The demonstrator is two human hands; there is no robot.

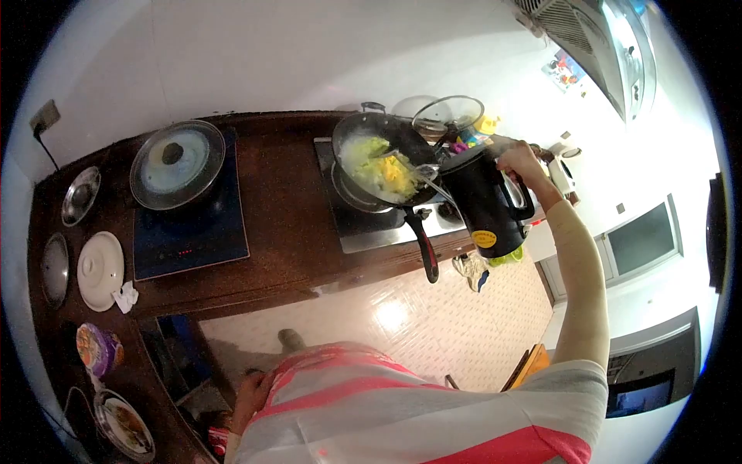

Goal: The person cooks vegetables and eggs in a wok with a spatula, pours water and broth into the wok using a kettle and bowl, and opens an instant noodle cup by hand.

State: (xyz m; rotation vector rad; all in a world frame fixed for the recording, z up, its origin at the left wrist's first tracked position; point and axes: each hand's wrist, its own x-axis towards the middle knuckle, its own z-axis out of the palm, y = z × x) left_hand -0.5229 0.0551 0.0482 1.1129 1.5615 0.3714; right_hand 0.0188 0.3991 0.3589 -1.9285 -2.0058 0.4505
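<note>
My right hand (520, 162) is closed around the handle of a black electric kettle (481, 203), which tilts toward a black wok (408, 138) on the stove. Cooked yellow egg (398, 177) lies in the wok with pale green pieces (368, 150) and steaming liquid. A metal utensil (438, 186) leans over the wok's near right rim, its far end among the food. The wok's black-and-red handle points toward me. I cannot make out whether water is leaving the kettle. Down beside my striped clothing is my left hand (251, 394), its fingers partly hidden.
A lidded pan (176, 165) sits on an induction cooker (192, 240) at the left. Lids, a metal bowl (81, 196), a purple tub (99, 349) and a dish of food (126, 427) line the left counter. A glass lid (465, 110) stands behind the wok, below the range hood (591, 46).
</note>
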